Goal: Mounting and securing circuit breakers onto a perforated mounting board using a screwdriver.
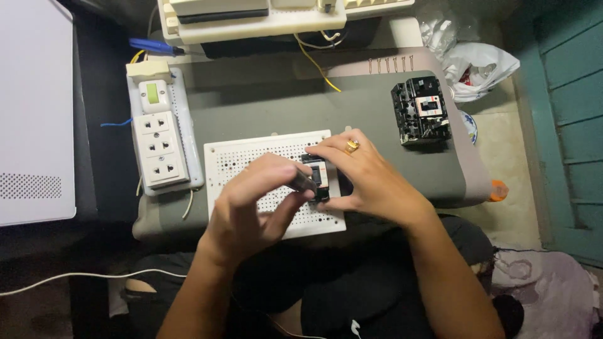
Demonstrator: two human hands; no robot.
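Both forearms are bare, with no sleeves showing up to the elbows. The right hand [370, 179] wears a gold ring [352, 146] with a raised top on one finger. The left hand [251, 207] wears no ring. The person's lap is covered in dark, black clothing [352, 276].

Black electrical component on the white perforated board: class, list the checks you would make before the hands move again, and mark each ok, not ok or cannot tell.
1. Right hand steadies the black electrical component on the white perforated board: ok.
2. Left hand holds a dark, slim tool with its tip at the component: ok.
3. Tool tip seated properly in the component: cannot tell, fingers hide it.
4. Board lies flat on the grey tray: ok.
5. Row of screws at the tray's far edge lies apart from the hands: ok.
6. Socket strip switched off: cannot tell.
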